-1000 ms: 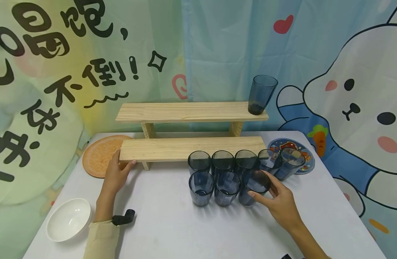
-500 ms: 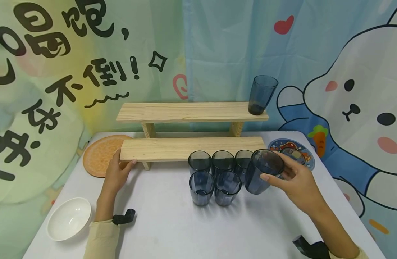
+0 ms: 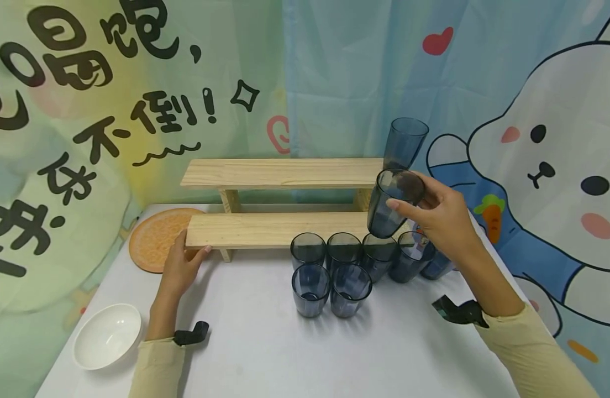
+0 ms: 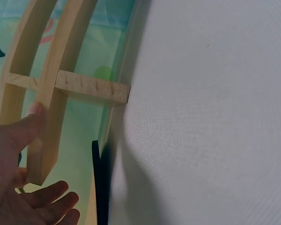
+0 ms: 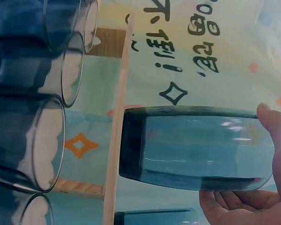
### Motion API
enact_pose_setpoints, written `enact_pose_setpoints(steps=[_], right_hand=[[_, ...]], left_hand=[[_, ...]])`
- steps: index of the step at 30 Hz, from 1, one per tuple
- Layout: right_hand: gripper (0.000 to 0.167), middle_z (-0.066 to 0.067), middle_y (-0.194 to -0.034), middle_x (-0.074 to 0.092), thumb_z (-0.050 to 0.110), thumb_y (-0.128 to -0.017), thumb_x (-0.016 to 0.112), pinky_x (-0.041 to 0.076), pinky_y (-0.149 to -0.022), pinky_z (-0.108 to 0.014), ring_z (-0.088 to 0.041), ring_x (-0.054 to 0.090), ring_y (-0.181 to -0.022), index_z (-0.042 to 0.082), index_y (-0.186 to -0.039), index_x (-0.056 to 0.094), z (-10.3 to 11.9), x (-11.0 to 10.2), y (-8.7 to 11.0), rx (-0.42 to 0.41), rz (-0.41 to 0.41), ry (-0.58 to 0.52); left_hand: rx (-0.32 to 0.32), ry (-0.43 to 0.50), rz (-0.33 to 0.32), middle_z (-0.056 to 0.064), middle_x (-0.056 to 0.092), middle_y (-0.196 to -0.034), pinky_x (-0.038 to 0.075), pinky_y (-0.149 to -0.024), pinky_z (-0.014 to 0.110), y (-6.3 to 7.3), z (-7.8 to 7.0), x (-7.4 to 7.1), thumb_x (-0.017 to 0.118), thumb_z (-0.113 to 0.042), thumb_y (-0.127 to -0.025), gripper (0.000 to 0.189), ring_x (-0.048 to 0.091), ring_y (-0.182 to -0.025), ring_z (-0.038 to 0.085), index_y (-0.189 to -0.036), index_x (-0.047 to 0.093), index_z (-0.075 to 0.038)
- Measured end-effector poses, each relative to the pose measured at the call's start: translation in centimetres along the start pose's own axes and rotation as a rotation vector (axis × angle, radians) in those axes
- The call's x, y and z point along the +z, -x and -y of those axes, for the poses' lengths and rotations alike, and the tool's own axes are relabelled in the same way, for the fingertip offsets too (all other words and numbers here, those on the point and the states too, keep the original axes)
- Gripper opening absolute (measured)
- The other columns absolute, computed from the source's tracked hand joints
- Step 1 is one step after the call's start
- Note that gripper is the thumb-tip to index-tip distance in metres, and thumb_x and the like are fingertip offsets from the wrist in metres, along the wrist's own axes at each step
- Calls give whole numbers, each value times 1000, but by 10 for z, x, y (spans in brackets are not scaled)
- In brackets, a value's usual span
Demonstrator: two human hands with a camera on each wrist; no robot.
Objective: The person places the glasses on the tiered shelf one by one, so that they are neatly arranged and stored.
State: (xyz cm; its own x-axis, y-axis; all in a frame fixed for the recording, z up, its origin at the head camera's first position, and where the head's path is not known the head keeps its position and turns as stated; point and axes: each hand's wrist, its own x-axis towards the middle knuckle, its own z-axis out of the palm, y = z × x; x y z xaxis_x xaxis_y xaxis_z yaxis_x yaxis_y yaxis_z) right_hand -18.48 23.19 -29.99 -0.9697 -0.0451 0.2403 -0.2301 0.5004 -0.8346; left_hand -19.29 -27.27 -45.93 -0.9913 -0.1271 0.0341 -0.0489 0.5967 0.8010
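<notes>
My right hand (image 3: 446,224) grips a tinted blue-grey drinking glass (image 3: 388,213), slightly tilted, near its rim. In the head view the glass overlaps the right part of a two-tier wooden shelf (image 3: 265,229). The right wrist view shows this glass (image 5: 201,147) with its base close to a shelf board (image 5: 116,140); I cannot tell whether they touch. My left hand (image 3: 180,268) holds the left end of the lower board, its thumb (image 4: 35,115) against the edge. Another glass (image 3: 405,145) stands at the upper board's right end, its base hidden behind the held one.
Several matching glasses (image 3: 310,293) stand in two rows on the white table (image 3: 285,354), before the shelf's right half. An orange round mat (image 3: 153,243) lies at the left, and a white bowl (image 3: 108,337) nearer. A patterned round mat is mostly hidden behind the right hand.
My right hand has lifted a glass from the right end of the front row, upward and back to the shelf. The left hand has stayed at the board's end.
</notes>
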Motion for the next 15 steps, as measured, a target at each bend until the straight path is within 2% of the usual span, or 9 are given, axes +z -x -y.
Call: enact_pose_setpoints(steps=[2,3,7,10,15], right_hand=[[74,-8,-145,63,45,-94,80,52,-88,-10,-23,65,-128,23,-159,49,0,5,-12,-1,-2,3],[75,-7,-146,63,46,-94,80,51,-94,-10,-22,63,-132,23,-159,49,0,7,-18,-6,-1,1],[77,-8,-144,64,52,-93,79,53,-104,-29,-23,63,-132,22,-158,50,0,15,-41,-22,-2,-3],[80,-9,-145,62,54,-92,79,50,-111,-44,-25,61,-135,20,-158,49,1,21,-56,-27,-10,-23],[87,-12,-142,62,57,-90,80,48,-112,-49,-27,59,-135,16,-160,46,5,29,-78,-22,-44,-41]], left_hand=[[-4,2,1,34,19,-170,19,-127,65,0,0,1,64,-31,-108,90,20,-158,51,-167,6,5],[-6,3,2,34,19,-170,19,-127,65,-1,1,1,64,-31,-107,91,20,-157,51,-167,5,4],[-6,-4,4,34,20,-169,20,-127,65,-2,2,2,64,-32,-107,91,21,-157,51,-167,5,4],[-7,-13,3,35,20,-169,20,-126,66,-2,2,2,64,-33,-107,91,22,-156,52,-167,5,4],[-1,-21,-5,35,22,-168,21,-125,66,-3,3,1,64,-32,-107,90,23,-156,53,-167,7,4]])
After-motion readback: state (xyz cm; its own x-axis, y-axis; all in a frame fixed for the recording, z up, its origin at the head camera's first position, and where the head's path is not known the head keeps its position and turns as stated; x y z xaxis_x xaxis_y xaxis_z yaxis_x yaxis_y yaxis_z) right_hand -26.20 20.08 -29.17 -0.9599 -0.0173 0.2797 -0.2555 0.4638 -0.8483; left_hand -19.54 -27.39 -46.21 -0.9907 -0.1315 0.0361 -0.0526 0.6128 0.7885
